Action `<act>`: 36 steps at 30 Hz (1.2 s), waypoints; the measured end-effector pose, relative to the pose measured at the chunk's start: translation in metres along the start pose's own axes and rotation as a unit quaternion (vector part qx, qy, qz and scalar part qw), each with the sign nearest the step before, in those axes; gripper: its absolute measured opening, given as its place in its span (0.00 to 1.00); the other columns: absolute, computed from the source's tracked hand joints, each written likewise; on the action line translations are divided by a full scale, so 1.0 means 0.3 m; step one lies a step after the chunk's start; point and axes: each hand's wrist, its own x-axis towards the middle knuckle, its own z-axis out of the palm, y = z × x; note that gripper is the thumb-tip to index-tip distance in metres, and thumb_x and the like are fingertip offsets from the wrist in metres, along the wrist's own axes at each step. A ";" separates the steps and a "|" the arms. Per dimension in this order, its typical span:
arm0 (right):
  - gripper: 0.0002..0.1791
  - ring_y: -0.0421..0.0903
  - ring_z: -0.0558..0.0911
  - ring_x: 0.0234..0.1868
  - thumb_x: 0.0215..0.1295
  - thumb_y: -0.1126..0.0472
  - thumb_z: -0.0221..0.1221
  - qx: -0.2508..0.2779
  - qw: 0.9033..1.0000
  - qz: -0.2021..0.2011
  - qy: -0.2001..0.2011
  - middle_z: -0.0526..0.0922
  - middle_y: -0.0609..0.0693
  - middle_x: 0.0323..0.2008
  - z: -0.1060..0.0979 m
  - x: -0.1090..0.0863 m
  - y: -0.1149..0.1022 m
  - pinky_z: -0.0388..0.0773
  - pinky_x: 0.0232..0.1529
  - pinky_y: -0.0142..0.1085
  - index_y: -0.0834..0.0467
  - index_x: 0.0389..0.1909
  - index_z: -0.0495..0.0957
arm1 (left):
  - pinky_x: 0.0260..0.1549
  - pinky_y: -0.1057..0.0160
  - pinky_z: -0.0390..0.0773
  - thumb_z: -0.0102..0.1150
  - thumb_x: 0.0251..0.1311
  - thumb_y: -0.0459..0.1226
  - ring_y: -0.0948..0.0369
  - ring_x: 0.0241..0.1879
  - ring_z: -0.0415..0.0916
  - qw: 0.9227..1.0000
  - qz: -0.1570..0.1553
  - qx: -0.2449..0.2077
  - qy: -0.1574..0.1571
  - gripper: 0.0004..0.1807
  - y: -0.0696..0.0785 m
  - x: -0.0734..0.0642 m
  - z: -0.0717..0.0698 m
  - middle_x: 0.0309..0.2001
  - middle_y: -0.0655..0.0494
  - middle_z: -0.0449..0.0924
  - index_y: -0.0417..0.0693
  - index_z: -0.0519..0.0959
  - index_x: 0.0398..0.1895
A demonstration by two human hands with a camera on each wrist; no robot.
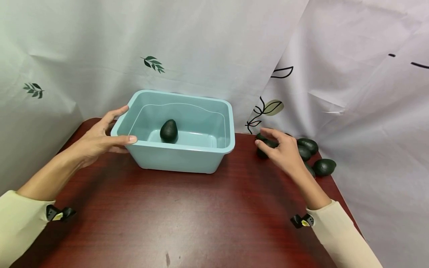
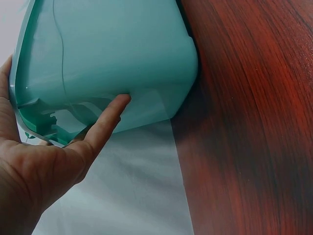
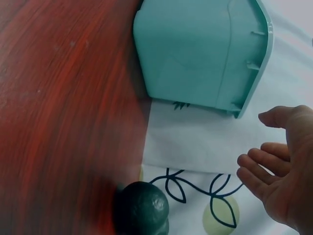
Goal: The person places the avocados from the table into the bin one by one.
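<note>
A light blue plastic tub [image 1: 174, 158] stands on the table, with one dark green avocado [image 1: 169, 131] lying inside it. My left hand [image 1: 95, 139] holds the tub's left end. Its thumb lies over the front rim, and in the left wrist view a finger [image 2: 110, 117] touches the outer wall. On the right, my right hand [image 1: 285, 152] hovers over several avocados [image 1: 324, 167], thumb and fingers apart. Nothing is in its grasp in the right wrist view, where an avocado [image 3: 143, 208] shows below the hand. The hand partly hides the pile in the head view.
The dark red wooden table [image 1: 201, 212] reaches back to a pale curtain [image 1: 201, 44] with leaf prints, close behind the tub. The avocados lie near the table's right edge, beside another curtain fold [image 1: 378, 149].
</note>
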 end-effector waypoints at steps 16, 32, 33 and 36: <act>0.30 0.55 0.85 0.60 0.67 0.42 0.68 -0.026 0.999 0.013 -0.013 0.86 0.52 0.60 -0.019 -0.031 0.044 0.81 0.59 0.56 0.49 0.66 0.80 | 0.46 0.49 0.89 0.67 0.68 0.39 0.59 0.59 0.74 1.000 0.002 0.003 0.000 0.52 0.006 -0.001 0.002 0.76 0.49 0.53 0.80 0.43 0.83; 0.33 0.54 0.83 0.63 0.66 0.38 0.68 -0.039 0.997 0.052 -0.032 0.84 0.52 0.62 -0.028 -0.062 0.091 0.79 0.63 0.57 0.45 0.69 0.76 | 0.46 0.50 0.89 0.67 0.68 0.40 0.59 0.59 0.74 1.000 0.001 0.003 0.002 0.52 0.004 -0.001 0.000 0.76 0.49 0.54 0.81 0.43 0.83; 0.34 0.54 0.83 0.64 0.66 0.37 0.67 -0.042 0.997 0.056 -0.035 0.84 0.52 0.62 -0.030 -0.064 0.094 0.79 0.63 0.57 0.45 0.69 0.76 | 0.46 0.50 0.89 0.67 0.68 0.40 0.59 0.59 0.74 1.000 0.001 0.003 0.002 0.52 0.004 -0.001 0.000 0.76 0.49 0.53 0.81 0.43 0.83; 0.35 0.55 0.81 0.65 0.66 0.36 0.66 -0.050 0.996 0.066 -0.045 0.83 0.53 0.63 -0.034 -0.070 0.103 0.77 0.64 0.57 0.46 0.70 0.76 | 0.46 0.50 0.89 0.67 0.68 0.39 0.59 0.59 0.74 1.000 0.001 0.004 0.002 0.53 0.004 -0.001 0.000 0.77 0.49 0.53 0.81 0.43 0.83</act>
